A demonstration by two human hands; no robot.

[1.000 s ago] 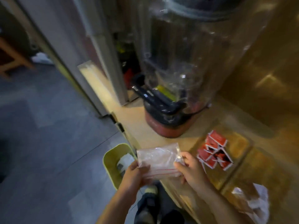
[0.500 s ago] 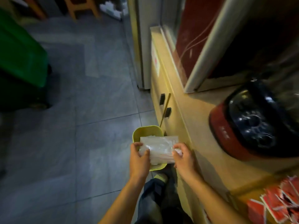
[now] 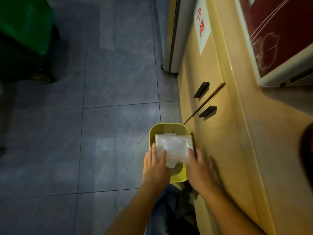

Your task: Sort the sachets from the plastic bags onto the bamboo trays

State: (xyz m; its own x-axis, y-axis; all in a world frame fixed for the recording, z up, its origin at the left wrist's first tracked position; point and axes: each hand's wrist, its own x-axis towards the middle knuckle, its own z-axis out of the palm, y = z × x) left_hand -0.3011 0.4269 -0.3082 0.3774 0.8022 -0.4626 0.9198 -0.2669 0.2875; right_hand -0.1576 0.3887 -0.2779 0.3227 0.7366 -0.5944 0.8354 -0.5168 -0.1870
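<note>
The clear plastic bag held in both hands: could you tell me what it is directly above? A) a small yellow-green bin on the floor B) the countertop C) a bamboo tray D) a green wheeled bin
A: the plastic bag, held between the left hand and right hand, overlaps the open top of the yellow-green bin beside the cabinet.

Plastic bag [image 3: 172,148] over bin [image 3: 153,131], cabinet [image 3: 211,99] right.

Right hand [image 3: 200,168] motion-blurred

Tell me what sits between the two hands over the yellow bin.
In the head view, a clear plastic bag spans the gap between left hand and right hand, above the yellow bin.
</note>
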